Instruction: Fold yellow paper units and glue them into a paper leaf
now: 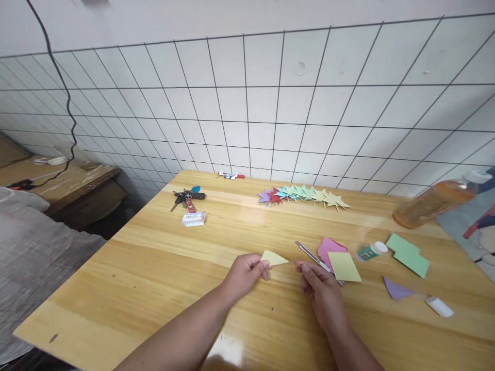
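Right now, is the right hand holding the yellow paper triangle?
No, the left hand pinches the yellow paper triangle, and the right hand is apart from it.

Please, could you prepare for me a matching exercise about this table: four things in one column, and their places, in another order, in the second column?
Things
1. Pale yellow paper triangle
2. Bunch of dark keys
3. White-capped bottle of orange-brown liquid
4. Flat yellow paper square

Places
A. Partly over pink paper sheets
B. At the far right corner of the wooden table
C. Held in the left hand
D. Just beyond a small white box

Right pairs: 1-C, 2-D, 3-B, 4-A.
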The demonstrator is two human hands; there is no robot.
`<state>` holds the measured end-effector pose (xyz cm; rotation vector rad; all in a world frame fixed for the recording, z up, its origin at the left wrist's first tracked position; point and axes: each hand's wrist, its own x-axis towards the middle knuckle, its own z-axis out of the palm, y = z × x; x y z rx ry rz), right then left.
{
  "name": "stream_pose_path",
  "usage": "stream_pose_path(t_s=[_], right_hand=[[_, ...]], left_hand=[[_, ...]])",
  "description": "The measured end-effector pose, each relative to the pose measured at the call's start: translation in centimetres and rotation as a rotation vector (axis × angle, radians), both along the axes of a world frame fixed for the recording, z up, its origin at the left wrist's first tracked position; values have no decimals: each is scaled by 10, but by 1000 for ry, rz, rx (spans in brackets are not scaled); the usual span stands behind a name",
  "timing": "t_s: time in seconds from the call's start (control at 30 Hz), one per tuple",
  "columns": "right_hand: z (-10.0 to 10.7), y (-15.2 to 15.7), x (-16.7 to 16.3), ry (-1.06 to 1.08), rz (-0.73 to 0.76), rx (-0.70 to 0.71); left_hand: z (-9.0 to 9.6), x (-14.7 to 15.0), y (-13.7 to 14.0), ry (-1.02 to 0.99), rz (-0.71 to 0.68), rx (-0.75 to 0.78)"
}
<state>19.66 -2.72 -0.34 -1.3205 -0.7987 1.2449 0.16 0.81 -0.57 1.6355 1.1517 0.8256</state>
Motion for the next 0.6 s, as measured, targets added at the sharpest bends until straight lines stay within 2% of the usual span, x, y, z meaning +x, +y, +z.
stream_pose_path(t_s=[0.17,0.47,0.6], right_hand=[[4,-3,-12,-249,177,65],[4,-2,-15,-276,75,93],[3,-3,-19,-310,190,78]], left_hand=[[2,2,-1,35,-30,0],[3,4,-3,125,-155,82],[2,4,-2,109,-185,63]])
